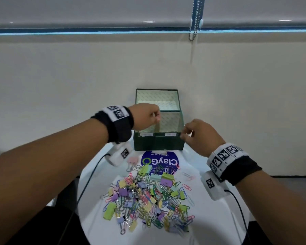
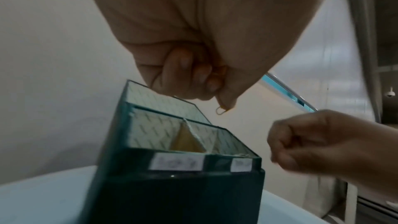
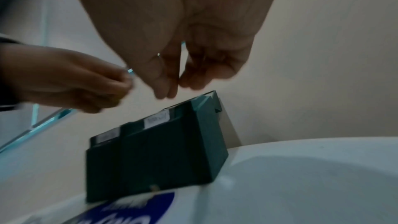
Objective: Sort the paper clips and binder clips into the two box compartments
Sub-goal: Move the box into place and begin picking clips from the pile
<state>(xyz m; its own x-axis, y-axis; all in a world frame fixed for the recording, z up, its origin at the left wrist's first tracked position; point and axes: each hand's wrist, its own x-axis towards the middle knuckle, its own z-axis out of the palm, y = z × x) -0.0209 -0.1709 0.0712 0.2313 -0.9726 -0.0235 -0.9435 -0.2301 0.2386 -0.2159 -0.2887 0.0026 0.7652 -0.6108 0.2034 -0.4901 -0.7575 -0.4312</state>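
Observation:
A dark green box (image 1: 159,144) stands against the wall, its lid (image 1: 156,99) upright behind two labelled compartments. My left hand (image 1: 156,117) hovers over the left compartment near the divider and pinches a small orange paper clip (image 2: 221,110) that hangs from the fingertips. My right hand (image 1: 185,135) is at the box's front right corner, level with the rim, fingers curled together on a thin pale paper clip (image 3: 161,62). The mixed pile of coloured paper clips and binder clips (image 1: 145,197) lies on the table in front of the box. The compartment floors are hidden.
The round white table (image 1: 210,218) carries a blue sticker (image 1: 159,161) between box and pile. A pink binder clip (image 1: 132,160) and a few loose paper clips (image 1: 187,186) lie apart from the pile. A black cable (image 1: 90,174) hangs from each wrist camera. The wall is right behind the box.

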